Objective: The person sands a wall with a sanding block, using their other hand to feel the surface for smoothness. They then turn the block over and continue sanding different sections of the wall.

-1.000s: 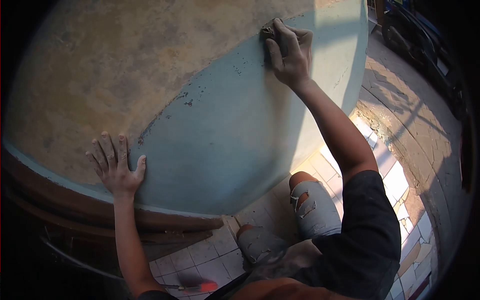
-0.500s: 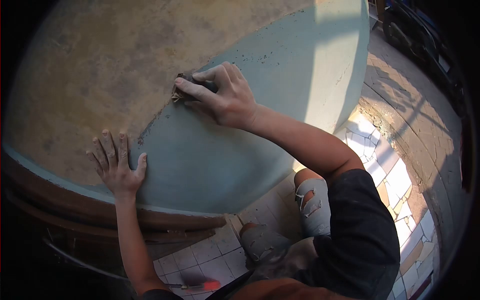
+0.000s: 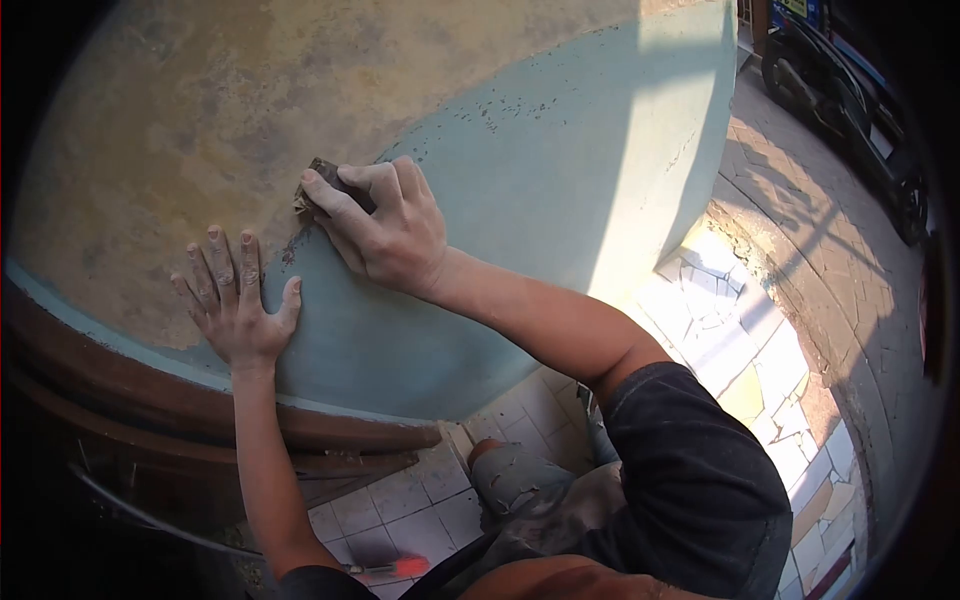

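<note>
My right hand (image 3: 398, 228), coated in pale dust, is closed around a dark block wrapped in what looks like sandpaper (image 3: 324, 172). The sandpaper block rests on the wall where the light blue paint (image 3: 530, 220) meets a bare, mottled tan patch (image 3: 190, 140). My fingers hide most of the block. Lower and to the left, my left hand (image 3: 243, 318) lies flat on the wall with its fingers spread, nothing in it. Its fingertips are on the tan patch and its thumb is over the blue paint.
A brown wooden frame (image 3: 200, 412) borders the wall at lower left. On the tiled floor (image 3: 425, 520) lies a tool with a red handle (image 3: 405, 567). Broken-tile paving (image 3: 720, 350) runs along the right, and a motorcycle (image 3: 850, 110) stands at upper right.
My right hand has moved the sandpaper block left and slightly down along the paint edge, closer to my left hand. The left hand stays almost in place.
</note>
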A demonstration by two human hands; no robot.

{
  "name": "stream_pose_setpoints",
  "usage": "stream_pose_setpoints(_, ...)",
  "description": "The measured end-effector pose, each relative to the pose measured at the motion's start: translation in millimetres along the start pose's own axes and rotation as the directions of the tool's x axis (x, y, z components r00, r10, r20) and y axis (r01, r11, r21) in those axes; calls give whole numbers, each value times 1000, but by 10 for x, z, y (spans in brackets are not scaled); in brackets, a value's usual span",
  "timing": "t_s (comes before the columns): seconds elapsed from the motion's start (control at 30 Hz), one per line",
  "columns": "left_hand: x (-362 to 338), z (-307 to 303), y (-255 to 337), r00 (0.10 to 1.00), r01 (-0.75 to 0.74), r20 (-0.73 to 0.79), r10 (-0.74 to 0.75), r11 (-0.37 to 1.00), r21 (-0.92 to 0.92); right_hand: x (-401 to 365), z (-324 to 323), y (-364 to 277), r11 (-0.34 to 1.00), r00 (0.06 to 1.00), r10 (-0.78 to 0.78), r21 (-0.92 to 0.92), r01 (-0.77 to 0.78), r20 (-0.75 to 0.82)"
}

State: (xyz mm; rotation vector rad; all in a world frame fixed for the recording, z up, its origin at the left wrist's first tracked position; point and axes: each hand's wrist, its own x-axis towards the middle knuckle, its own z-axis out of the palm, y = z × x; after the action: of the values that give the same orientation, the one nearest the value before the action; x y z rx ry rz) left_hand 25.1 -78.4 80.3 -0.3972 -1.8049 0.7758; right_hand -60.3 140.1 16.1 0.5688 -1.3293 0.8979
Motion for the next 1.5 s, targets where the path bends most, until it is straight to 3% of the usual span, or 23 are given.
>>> stream_pose_setpoints(0.03,-36,-7,13,1000,1,0,-1,1000,2,-3,-70,95,1000,1000,-1,2,1,0)
stream_pose_setpoints(0.1,-61,13,-86,1000,-26,2,26,1000,-10,93,-304,571,955,944,-293,-3,297,150)
stream_pose_setpoints(0.2,-113,26,-124,999,-35,8,35,999,2,341,-779,1625,970,990,-141,-195,143,23)
stream_pose_setpoints(0.3,-48,3,-47,1000,-17,0,17,1000,17,525,-1251,2368,905,962,220,-332,-264,-165)
stream_pose_setpoints(0.33,-27,12,-53,1000,-19,-7,19,1000,14,588,-1300,2468,856,900,347,-302,-419,-264)
stream_pose_setpoints(0.4,-27,20,-25,1000,-12,-23,13,1000,24,429,-1100,2491,825,865,319,-335,-454,-388)
stream_pose_setpoints(0.43,-10,31,14,1000,-7,-26,7,1000,23,351,-862,2015,836,837,369,-249,-489,-405)
stream_pose_setpoints(0.53,121,36,189,999,29,-40,-29,1000,-6,-201,-306,679,930,938,294,-171,-325,-184)
stream_pose_setpoints(0.6,418,64,391,995,104,3,-104,995,8,-545,-146,144,986,992,117,-114,-122,-50)
stream_pose_setpoints(0.63,495,29,429,995,95,-6,-95,995,10,-533,-199,178,985,991,117,-116,-124,-62)
stream_pose_setpoints(0.7,628,12,463,991,19,130,-23,999,32,-475,-368,410,983,973,-185,15,185,135)
stream_pose_setpoints(0.73,606,-1,401,992,7,124,-12,999,37,-414,-501,714,983,978,-177,-29,182,114)
stream_pose_setpoints(0.9,192,-6,70,997,-73,24,74,996,-45,-32,-1496,2812,893,972,181,-391,-225,-147)
stream_pose_setpoints(0.93,194,-16,73,997,-80,12,80,997,-9,38,-1614,2884,818,907,355,-395,-418,-226)
stream_pose_setpoints(1.0,206,-9,80,998,-69,2,69,998,-10,-7,-1377,2731,788,803,448,-250,-562,-394)
stream_pose_setpoints(1.1,193,40,109,999,-49,-1,49,999,4,-494,-645,1181,898,906,359,-180,-401,-225)
stream_pose_setpoints(1.17,197,32,82,998,-58,7,58,998,16,-1031,-283,191,978,981,195,-76,-194,4)
stream_pose_setpoints(1.2,207,39,76,999,-54,8,54,998,16,-1063,-242,-51,998,998,58,-22,-57,38)
stream_pose_setpoints(1.23,193,40,68,999,-41,12,41,999,18,-1089,-281,-15,998,997,65,-20,-65,34)
stream_pose_setpoints(1.3,125,69,-10,998,-66,16,65,998,16,-1059,-465,342,982,956,-187,7,190,225)
stream_pose_setpoints(1.33,56,49,-78,995,-92,34,92,996,4,-1026,-571,683,994,990,-105,17,104,92)
stream_pose_setpoints(1.43,-15,52,-96,995,-95,29,95,995,16,-774,-1221,2028,960,998,64,-275,-62,-2)
stream_pose_setpoints(1.5,69,12,-10,993,-116,1,116,993,12,-586,-1570,2721,844,900,375,-318,-431,-223)
